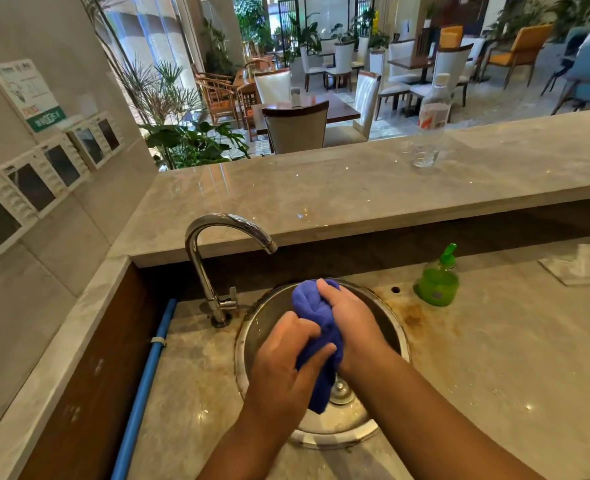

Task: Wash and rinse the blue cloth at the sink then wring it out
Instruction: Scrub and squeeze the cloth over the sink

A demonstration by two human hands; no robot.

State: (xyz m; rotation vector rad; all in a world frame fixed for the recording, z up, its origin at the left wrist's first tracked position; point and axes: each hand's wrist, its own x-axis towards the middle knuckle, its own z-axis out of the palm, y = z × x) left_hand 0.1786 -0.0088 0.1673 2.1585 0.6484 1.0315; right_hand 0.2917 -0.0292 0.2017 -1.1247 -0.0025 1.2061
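Note:
The blue cloth [316, 306] is bunched into a thick roll held over the round steel sink [402, 336]. My left hand [286, 362] grips its lower part from the left. My right hand [350, 320] is closed around its upper part from the right. The cloth's bottom end hangs down above the drain [342, 393]. The chrome faucet [214, 244] stands at the sink's back left, its spout ending left of the cloth; no water is seen running from it.
A green soap pump bottle [437, 280] stands right of the sink. A white cloth [584, 268] lies at the far right of the counter. On the raised marble ledge [321, 195] stands a clear plastic bottle [430, 123]. A blue pipe [148, 375] runs along the left.

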